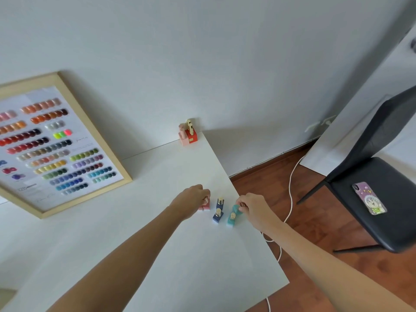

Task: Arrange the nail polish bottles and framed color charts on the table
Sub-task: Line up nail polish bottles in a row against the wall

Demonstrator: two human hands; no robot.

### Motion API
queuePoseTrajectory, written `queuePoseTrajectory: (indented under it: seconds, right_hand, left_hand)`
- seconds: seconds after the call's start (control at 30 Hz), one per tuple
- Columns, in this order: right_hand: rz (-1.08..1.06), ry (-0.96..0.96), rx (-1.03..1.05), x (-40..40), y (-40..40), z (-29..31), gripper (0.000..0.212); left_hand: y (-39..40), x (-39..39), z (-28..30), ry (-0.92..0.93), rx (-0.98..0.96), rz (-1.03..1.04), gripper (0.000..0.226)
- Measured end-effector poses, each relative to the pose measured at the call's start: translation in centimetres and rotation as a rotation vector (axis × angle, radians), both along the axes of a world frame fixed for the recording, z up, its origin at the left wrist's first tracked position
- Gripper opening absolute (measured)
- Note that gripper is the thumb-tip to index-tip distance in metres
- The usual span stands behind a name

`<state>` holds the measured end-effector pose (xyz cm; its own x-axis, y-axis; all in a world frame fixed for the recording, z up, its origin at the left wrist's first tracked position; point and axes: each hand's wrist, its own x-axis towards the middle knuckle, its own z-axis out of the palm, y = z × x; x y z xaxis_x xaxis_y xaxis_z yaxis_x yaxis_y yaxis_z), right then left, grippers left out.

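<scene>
Your left hand (193, 200) is pinching the cap of a pink bottle (205, 207) near the right edge of the white surface (157, 255). Your right hand (252, 207) is gripping the cap of a teal bottle (236, 209), tilting it at that same edge. Between your hands, two navy bottles (218, 211) are standing upright, with a second teal bottle (231, 219) just beside them. At the far corner, red and pale pink bottles (188, 134) are sitting against the wall. The framed color chart (51, 145) is leaning at the left.
</scene>
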<state>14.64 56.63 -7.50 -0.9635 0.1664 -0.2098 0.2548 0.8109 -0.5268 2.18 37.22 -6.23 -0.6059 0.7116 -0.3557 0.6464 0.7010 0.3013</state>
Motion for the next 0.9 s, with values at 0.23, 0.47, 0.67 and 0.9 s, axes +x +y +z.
queuePoseTrajectory:
  seconds: [0.23, 0.47, 0.67, 0.9]
  right_hand:
    - [-0.045, -0.052, 0.059, 1.2, -0.6, -0.6, 0.02]
    - [-0.076, -0.083, 0.009, 1.9, -2.0, -0.6, 0.023]
    - [-0.024, -0.072, 0.031, 2.4, -3.4, -0.7, 0.032]
    - [0.1, -0.029, 0.086, 2.1, -2.3, -0.9, 0.014]
  left_hand:
    - [-0.7, 1.4, -0.3, 0.018, 0.007, 0.114, 0.018]
    - [-1.5, 2.6, -0.5, 0.004, 0.008, 0.23, 0.021]
    - [-1.8, 3.0, -0.4, 0.019, 0.024, 0.238, 0.022]
    - [-2.1, 3.1, -0.2, -0.003, 0.046, 0.259, 0.023]
